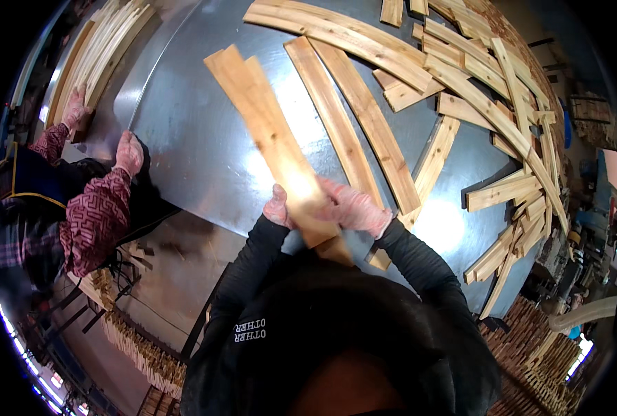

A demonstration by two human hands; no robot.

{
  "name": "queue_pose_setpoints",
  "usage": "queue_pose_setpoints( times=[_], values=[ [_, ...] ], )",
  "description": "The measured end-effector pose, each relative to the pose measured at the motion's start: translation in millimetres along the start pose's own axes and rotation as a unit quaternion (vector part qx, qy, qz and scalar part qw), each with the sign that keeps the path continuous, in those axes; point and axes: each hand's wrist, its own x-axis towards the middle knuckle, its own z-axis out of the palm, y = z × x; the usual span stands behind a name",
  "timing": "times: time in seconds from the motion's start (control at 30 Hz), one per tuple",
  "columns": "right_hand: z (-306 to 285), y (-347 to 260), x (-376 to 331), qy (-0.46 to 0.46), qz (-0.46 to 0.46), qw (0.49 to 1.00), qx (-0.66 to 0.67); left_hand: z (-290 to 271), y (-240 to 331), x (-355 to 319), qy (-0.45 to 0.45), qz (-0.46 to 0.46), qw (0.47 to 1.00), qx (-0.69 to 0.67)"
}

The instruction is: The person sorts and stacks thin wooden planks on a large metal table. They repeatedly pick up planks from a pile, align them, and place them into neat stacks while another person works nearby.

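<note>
Two overlapping wooden boards (270,128), pale with knots and smeared by motion, slant over the metal table in front of me. My left hand (278,208), in a whitish glove, is closed on their left edge close to the near end; most of its fingers are hidden beneath. From the other side my right hand (355,206), gloved alike, grips the same boards with its fingers across their edge. Just right of them, two more boards lie side by side: a nearer plank (332,114) and a farther plank (374,118).
Loose planks (489,104) lie heaped along the table's far and right side. A bare metal tabletop (190,132) extends left. There a co-worker's hand (129,152) rests near the table edge, beside a bundle of strips (107,48). Stacked wood (145,350) stands below.
</note>
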Motion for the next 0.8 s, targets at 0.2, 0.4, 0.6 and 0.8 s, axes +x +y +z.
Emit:
queue_pose_setpoints(
  times=[0.2,0.4,0.6,0.8],
  values=[
    [-151.5,-28.9,117.3,0.322,-0.087,0.841,-0.427,38.6,21.0,-7.9,0.128,0.010,0.991,-0.020],
    [-238.1,-10.8,214.9,0.242,0.002,0.788,-0.567,45.7,63.0,-31.1,0.262,0.092,0.943,0.183],
    [-163.5,-91.7,227.9,0.014,0.012,0.877,-0.479,51.8,73.6,-14.3,0.345,0.127,0.890,0.271],
    [-27.9,-120.1,64.5,-0.118,-0.014,0.907,-0.403,49.8,71.5,-4.1,0.243,0.151,0.958,-0.034]
  ],
)
